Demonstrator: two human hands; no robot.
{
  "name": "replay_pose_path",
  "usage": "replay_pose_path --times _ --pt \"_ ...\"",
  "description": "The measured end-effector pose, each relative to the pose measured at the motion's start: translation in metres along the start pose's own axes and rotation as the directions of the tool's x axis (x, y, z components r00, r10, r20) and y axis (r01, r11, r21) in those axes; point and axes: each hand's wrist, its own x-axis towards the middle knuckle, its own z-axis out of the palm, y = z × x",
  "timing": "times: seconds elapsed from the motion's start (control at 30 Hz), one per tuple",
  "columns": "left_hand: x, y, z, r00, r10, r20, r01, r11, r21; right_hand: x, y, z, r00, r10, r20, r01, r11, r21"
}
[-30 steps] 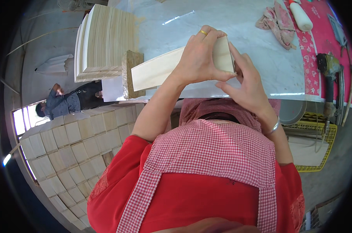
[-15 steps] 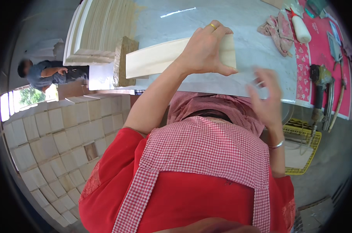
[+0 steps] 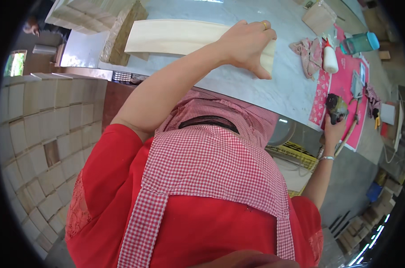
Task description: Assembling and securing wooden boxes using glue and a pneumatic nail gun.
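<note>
A long pale wooden board (image 3: 175, 38) lies across the pale marbled tabletop (image 3: 211, 85), its left end near a rough wooden block (image 3: 124, 33). My left hand (image 3: 249, 44) grips the right end of the board, fingers over the far edge and thumb by the near edge. Out at the right table edge, my right hand (image 3: 334, 130) is closed round the handle of an air nail gun (image 3: 337, 107) that lies on a pink patterned cloth (image 3: 352, 129). My hand covers much of the handle.
Stacked boards (image 3: 84, 15) stand at the far left. Beyond the board's right end are a crumpled rag (image 3: 308, 58), a white glue bottle (image 3: 330, 60) and a teal-lidded jar (image 3: 361, 43). A wall of stacked wood pieces (image 3: 50, 129) fills the left side, and a yellow crate (image 3: 296, 156) sits below the table.
My right hand has moved from beside the board out to the right and taken hold of the nail gun. My left hand stays on the board. The view has turned rightward.
</note>
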Motion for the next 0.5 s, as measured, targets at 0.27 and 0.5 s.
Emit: replay_pose_path --times 0.27,0.5 --pt "0.001 0.005 0.002 1.0 -0.007 0.024 0.007 1.0 -0.006 0.042 0.013 -0.026 0.971 -0.024 0.239 0.028 1.0 -0.011" --pt "0.0 -0.002 0.005 0.999 0.032 0.016 -0.033 0.998 0.06 0.012 -0.117 -0.156 0.869 -0.108 0.483 -0.014 0.97 0.244"
